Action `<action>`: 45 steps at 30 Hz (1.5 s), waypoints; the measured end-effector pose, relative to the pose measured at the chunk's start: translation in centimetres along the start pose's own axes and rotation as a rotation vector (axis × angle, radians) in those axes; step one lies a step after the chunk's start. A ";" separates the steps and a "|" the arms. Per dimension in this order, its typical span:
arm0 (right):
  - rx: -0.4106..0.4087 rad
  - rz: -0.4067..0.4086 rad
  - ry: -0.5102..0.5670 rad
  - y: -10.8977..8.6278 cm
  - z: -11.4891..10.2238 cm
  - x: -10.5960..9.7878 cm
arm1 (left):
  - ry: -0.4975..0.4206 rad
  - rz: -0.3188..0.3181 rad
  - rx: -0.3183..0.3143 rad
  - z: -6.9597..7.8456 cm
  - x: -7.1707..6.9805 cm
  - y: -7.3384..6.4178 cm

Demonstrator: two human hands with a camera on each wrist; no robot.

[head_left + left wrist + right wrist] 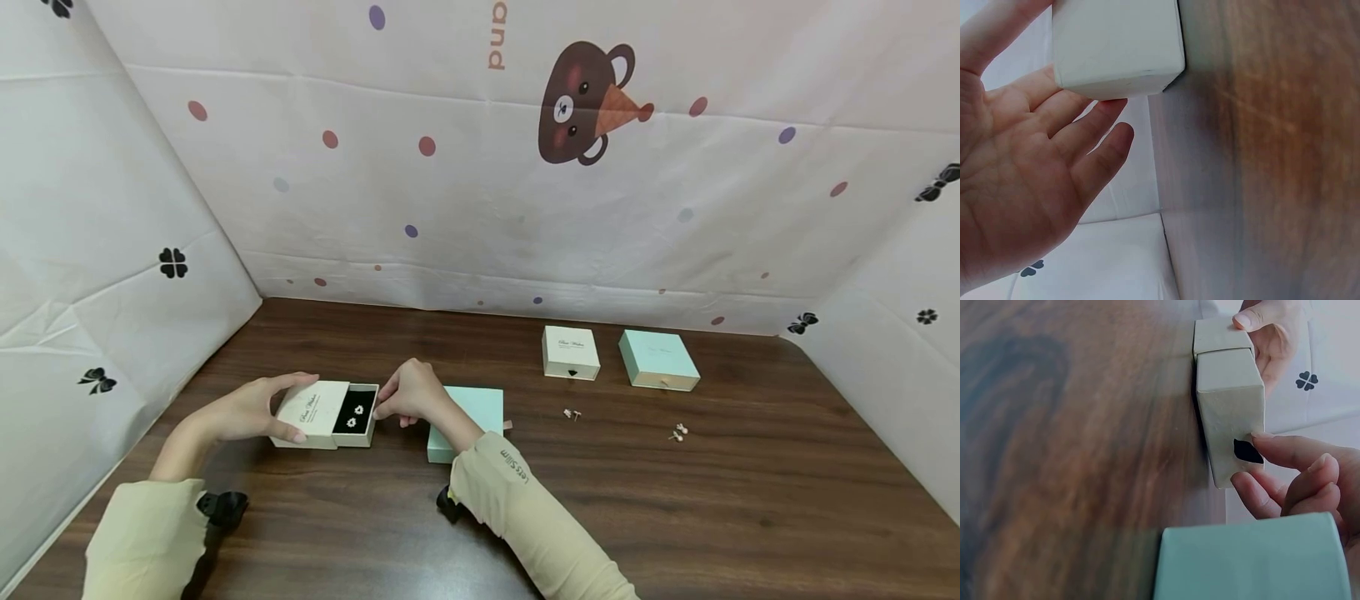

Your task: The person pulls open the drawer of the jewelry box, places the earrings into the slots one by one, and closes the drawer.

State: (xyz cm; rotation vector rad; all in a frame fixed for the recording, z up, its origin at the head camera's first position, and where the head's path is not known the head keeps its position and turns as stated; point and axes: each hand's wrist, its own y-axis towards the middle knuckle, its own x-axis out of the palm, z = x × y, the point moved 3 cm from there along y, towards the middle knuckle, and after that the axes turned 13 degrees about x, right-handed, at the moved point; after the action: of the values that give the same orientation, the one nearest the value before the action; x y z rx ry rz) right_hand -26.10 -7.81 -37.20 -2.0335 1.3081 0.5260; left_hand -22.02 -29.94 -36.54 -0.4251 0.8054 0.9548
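A white sliding jewelry box (311, 412) lies on the left of the table, its drawer (356, 415) partly out to the right. Inside the drawer, a pair of flower-shaped stud earrings (355, 416) sits on black padding. My left hand (251, 408) grips the box's outer sleeve, thumb at the near side and fingers at the far side. At the drawer's end, my right hand (412, 393) pinches the small black pull tab (1247, 451) between thumb and index finger. A mint-green box (480, 408) lies partly hidden beneath my right wrist and forearm.
Farther back stand another white box (570, 352) and a second mint box (660, 360), both closed. In front of them lie two small groups of earrings (572, 413), the other earrings (678, 432) farther right. Printed white cloth (480, 208) walls the table's back and sides.
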 end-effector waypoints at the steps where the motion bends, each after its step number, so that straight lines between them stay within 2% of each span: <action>1: -0.001 -0.001 -0.001 0.0 0.0 0.0 | 0.002 0.000 -0.001 0.0 0.0 0.0; 45: -0.003 0.019 0.019 0.5 -1.2 1.5 | 0.018 -0.005 0.012 0.0 -0.1 0.0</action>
State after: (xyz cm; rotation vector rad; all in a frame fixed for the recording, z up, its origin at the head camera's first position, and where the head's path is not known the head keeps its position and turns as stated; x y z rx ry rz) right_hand -25.91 -9.72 -37.47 -2.0348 1.3400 0.5182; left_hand -22.04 -30.01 -36.53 -0.4258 0.8257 0.9426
